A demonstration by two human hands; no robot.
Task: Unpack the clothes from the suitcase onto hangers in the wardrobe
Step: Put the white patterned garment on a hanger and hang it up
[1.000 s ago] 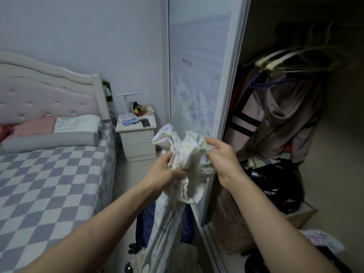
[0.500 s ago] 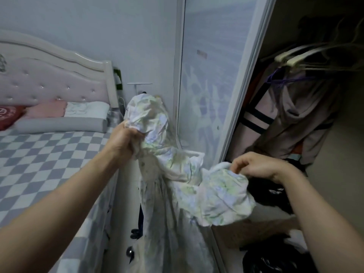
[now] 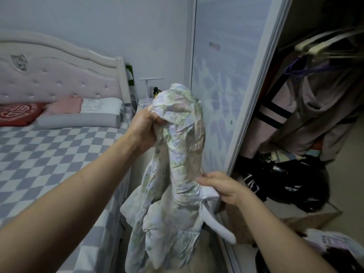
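Right hand (image 3: 224, 187) dropped lower, pinching floral garment (image 3: 177, 174) mid-length; left hand (image 3: 146, 128) clenches top; wardrobe door (image 3: 232, 85) edge just beside.

The garment (image 3: 177, 174) is white with a faint green and lilac floral print. At nine o'clock, the bed cover (image 3: 49, 154) is checked grey and white; a red cushion (image 3: 17, 113) bears a white emblem. At two o'clock hangs a beige top (image 3: 307, 119) with dark stripes.

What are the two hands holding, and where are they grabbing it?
Both hold one pale flowery garment. The left hand grips it bunched up near the top; the right hand pinches a fold lower down, on its right side.
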